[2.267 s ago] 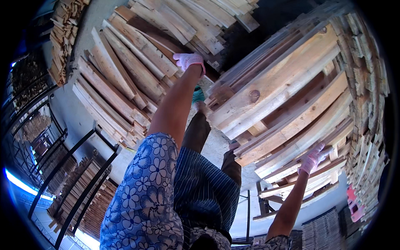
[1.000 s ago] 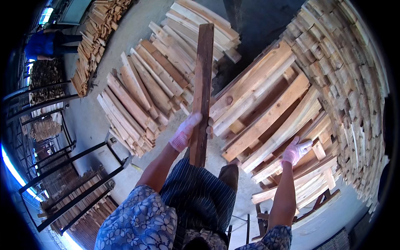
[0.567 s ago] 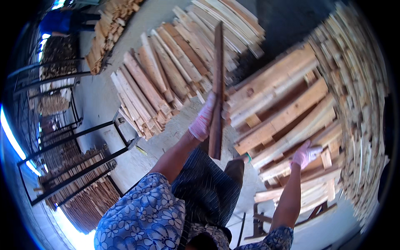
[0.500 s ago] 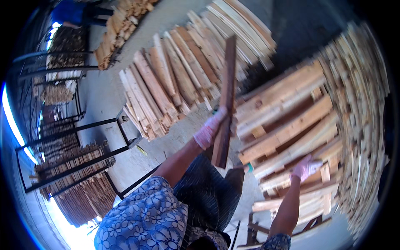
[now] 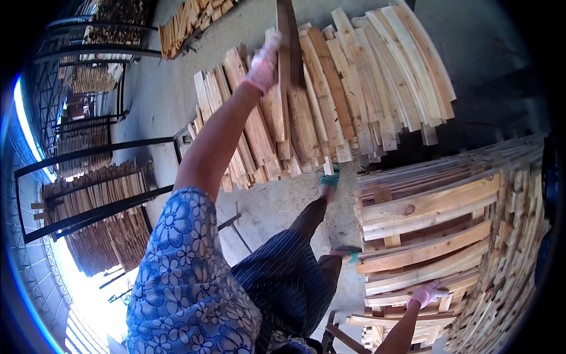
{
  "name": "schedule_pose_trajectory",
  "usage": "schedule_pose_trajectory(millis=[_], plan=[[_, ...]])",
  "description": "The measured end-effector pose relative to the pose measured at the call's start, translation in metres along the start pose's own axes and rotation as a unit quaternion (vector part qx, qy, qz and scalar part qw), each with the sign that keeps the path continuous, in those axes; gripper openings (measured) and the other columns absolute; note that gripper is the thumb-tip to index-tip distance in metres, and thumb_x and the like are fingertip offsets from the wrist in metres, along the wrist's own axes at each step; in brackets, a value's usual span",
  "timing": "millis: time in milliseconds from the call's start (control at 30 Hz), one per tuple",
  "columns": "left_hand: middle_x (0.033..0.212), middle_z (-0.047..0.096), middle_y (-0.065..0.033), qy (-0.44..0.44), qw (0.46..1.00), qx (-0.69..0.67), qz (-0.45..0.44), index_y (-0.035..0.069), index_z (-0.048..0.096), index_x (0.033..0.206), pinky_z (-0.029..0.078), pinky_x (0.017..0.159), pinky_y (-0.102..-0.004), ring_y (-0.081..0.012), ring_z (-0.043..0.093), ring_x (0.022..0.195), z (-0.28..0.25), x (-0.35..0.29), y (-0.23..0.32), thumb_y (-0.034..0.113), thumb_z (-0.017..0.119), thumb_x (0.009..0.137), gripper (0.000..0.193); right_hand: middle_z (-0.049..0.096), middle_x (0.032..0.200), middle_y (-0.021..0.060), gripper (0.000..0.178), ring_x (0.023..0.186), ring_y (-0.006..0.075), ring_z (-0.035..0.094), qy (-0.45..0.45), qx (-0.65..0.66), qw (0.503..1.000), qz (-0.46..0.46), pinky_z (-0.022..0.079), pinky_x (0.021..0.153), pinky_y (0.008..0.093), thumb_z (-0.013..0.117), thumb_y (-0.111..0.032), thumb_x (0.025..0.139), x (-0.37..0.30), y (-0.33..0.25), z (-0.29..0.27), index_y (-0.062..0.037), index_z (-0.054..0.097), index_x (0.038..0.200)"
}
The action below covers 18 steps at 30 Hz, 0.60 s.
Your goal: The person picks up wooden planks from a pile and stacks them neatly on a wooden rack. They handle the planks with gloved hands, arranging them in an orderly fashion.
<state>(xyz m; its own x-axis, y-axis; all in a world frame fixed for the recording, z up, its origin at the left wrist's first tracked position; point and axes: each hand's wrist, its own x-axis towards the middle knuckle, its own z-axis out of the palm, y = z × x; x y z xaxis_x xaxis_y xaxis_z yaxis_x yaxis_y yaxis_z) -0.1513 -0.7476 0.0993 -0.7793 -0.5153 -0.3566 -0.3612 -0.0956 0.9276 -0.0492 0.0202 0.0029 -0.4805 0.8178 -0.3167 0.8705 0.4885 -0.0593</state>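
My left hand [image 5: 265, 64], in a pink and white glove and somewhat blurred, is stretched out far ahead. Its fingers are closed round a dark brown wooden plank [image 5: 289, 50], which is over the row of loose planks [image 5: 339, 88] on the floor. The plank's far end runs out past the upper edge of the view. At the lower right, my right hand [image 5: 425, 294], gloved the same way, lies with fingers extended on the slatted stack of pale boards [image 5: 427, 251]. It grasps nothing that I can see.
A tall stack of boards [image 5: 507, 253] rises beyond the slatted stack on the right. Black metal rack frames [image 5: 100, 154] and a board pile [image 5: 100, 218] stand on the left. Another row of short wood [image 5: 191, 23] lies at the back. My feet are on the concrete floor [image 5: 271, 206].
My left hand has swung forward and left with the dark plank, from near my body to over the loose planks. The view has shifted too. My right hand still rests on the slatted stack.
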Motion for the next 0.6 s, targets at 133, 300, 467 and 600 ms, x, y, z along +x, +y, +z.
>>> schedule_pose_trajectory(millis=[133,300,467,600], plan=[[0.136,0.055,-0.0234,0.091,0.927,0.360,-0.055,0.007,0.037,0.149,0.051,0.100,-0.0469,-0.0375,0.059,0.122,-0.063,0.037,-0.107,0.057,0.062,0.090,0.081,0.041,0.150,0.0288,0.080,0.126,0.0455,0.055,0.036,0.000,0.999,-0.008,0.053,0.097,0.0586,0.048,-0.053,0.102,0.015,0.009,0.011,-0.0238,0.005,0.162],[0.135,0.049,-0.0257,0.139,0.774,0.572,-0.233,0.015,0.021,0.158,0.046,0.102,-0.0489,-0.0404,0.056,0.122,0.004,-0.036,-0.183,0.047,0.074,0.082,0.098,0.050,0.145,0.0264,0.080,0.122,0.0443,0.059,0.103,-0.034,0.992,-0.066,0.057,0.093,0.0542,0.052,-0.046,0.102,0.026,0.025,0.014,-0.0214,0.006,0.162],[0.137,0.050,-0.0215,0.161,0.821,0.483,-0.259,0.021,0.013,0.161,0.044,0.103,-0.0428,-0.0351,0.053,0.126,0.000,-0.047,-0.164,0.032,0.071,0.083,0.097,0.049,0.148,0.0227,0.079,0.127,0.0399,0.057,0.056,-0.034,0.997,-0.031,0.054,0.098,0.0506,0.052,-0.044,0.102,0.003,-0.003,0.012,-0.0186,0.007,0.162],[0.098,0.062,-0.0108,0.143,0.924,0.233,-0.268,0.017,0.014,0.162,0.050,0.076,-0.0341,-0.0231,0.061,0.084,0.009,-0.090,-0.103,0.025,0.061,0.088,0.088,0.047,0.150,0.0231,0.078,0.128,0.0405,0.056,0.076,-0.018,0.995,-0.062,0.052,0.100,0.0504,0.051,-0.044,0.102,0.018,0.023,0.025,-0.0177,0.009,0.162]])
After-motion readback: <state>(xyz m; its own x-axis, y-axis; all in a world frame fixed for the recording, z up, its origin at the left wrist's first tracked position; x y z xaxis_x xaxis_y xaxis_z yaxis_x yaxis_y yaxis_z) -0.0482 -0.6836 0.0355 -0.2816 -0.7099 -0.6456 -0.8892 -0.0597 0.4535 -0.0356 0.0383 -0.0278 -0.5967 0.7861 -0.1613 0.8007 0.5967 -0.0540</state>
